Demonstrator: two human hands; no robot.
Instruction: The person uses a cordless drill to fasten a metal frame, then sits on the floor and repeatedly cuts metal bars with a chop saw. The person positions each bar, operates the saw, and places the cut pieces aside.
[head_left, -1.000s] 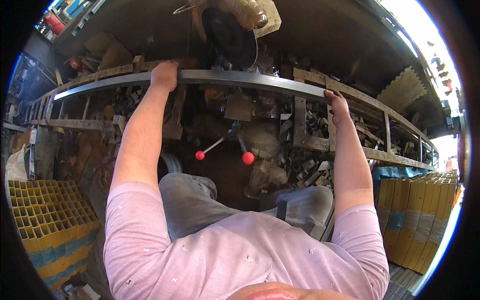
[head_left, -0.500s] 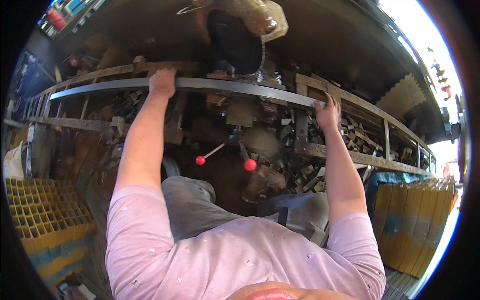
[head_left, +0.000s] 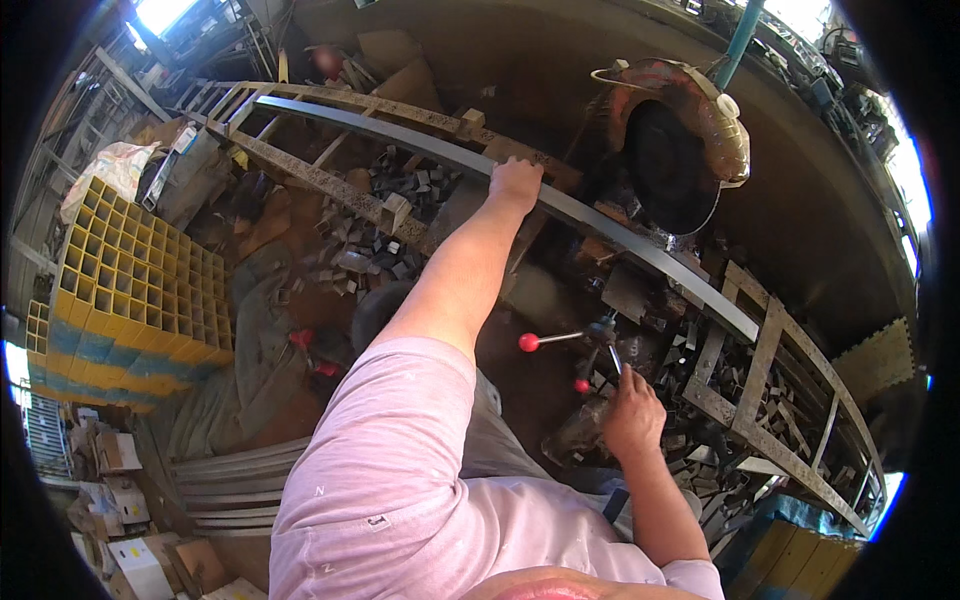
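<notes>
A long grey metal bar (head_left: 430, 147) lies slantwise beneath a cut-off saw's round dark disc (head_left: 668, 165). My left hand (head_left: 516, 184) is closed over the bar, left of the disc, with my arm stretched far out. Below the bar sits a spoked clamp handle (head_left: 602, 330) with thin metal rods. Two of its rods end in red ball knobs, one knob (head_left: 528, 342) on the left and another (head_left: 581, 385) lower down. My right hand (head_left: 634, 415) is closed at the end of a third rod; the rod's tip is hidden in the fingers.
Wooden-looking rack frames (head_left: 770, 370) flank the saw on both sides. Short metal offcuts (head_left: 345, 235) are heaped below. Stacked yellow square tubes (head_left: 140, 290) stand at the left, with cardboard boxes (head_left: 140, 565) under them. Another yellow stack (head_left: 790, 560) is at lower right.
My right hand has left the bar's right end and come down to the clamp handle. My left hand stays on the bar. The view has turned, so the bar now slants.
</notes>
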